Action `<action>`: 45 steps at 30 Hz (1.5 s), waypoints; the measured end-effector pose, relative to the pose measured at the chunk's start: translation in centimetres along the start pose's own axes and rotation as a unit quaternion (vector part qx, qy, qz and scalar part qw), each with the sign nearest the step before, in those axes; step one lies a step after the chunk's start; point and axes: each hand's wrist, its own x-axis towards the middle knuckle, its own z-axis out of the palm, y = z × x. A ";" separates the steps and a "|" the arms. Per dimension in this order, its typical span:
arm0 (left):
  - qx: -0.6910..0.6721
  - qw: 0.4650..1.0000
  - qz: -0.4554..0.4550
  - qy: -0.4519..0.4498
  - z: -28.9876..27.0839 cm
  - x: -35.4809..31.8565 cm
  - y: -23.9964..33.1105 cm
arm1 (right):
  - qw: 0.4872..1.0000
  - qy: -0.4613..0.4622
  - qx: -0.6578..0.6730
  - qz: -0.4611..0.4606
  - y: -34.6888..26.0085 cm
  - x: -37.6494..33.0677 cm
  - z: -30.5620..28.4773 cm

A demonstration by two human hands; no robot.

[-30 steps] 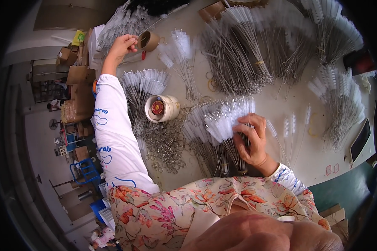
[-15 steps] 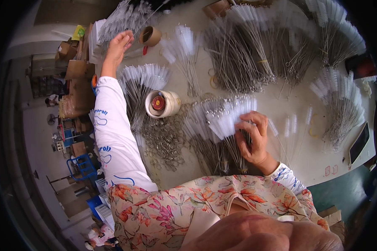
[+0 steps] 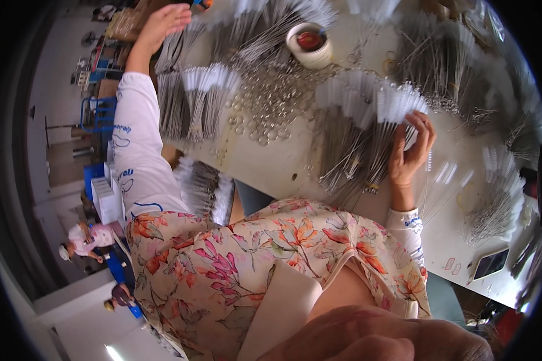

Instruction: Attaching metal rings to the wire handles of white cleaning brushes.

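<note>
My left hand (image 3: 164,27) reaches over the table's far left with its fingers stretched out and holds nothing visible. Close to its fingertips is an orange and blue object (image 3: 203,4), cut off by the picture's top edge. My right hand (image 3: 413,150) rests against a bundle of white-bristled wire brushes (image 3: 396,103). Its curved fingertips touch the bristle heads, while the thumb stays apart along the wire stems. More brush bundles (image 3: 346,99) lie just left of it. Small metal rings (image 3: 262,108) are scattered in a heap between my hands.
A white tub (image 3: 315,57) with something red inside stands behind the rings. Brush bundles (image 3: 208,99) lie at the left, others (image 3: 442,57) at the back right. A phone (image 3: 491,263) and loose brushes (image 3: 448,174) are at the right. Two people (image 3: 90,240) (image 3: 119,296) appear far left.
The whole view has turned, and the table appears shifted up and right. My left hand has left the back brush heap, and its bent fingers have straightened. My right hand stays at the brushes.
</note>
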 end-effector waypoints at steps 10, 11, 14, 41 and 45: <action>-0.089 0.985 -0.098 0.111 6.1 -18.8 -13.2 | 1.000 -0.002 -0.010 -0.028 0.8 -0.3 0.2; -0.099 0.982 -0.087 0.134 6.4 -19.6 -13.8 | 0.999 0.001 -0.007 -0.035 1.0 -0.1 0.3; -0.128 0.972 -0.062 0.189 6.9 -21.2 -15.3 | 1.000 -0.003 -0.003 -0.014 0.9 -0.5 0.2; 0.209 0.949 -0.229 0.053 6.4 11.0 -15.1 | 0.796 -0.476 -0.373 -0.002 6.5 23.3 7.7; 0.152 0.969 -0.185 0.055 4.1 8.9 -13.5 | 0.825 -0.437 -0.279 0.223 6.2 22.4 9.9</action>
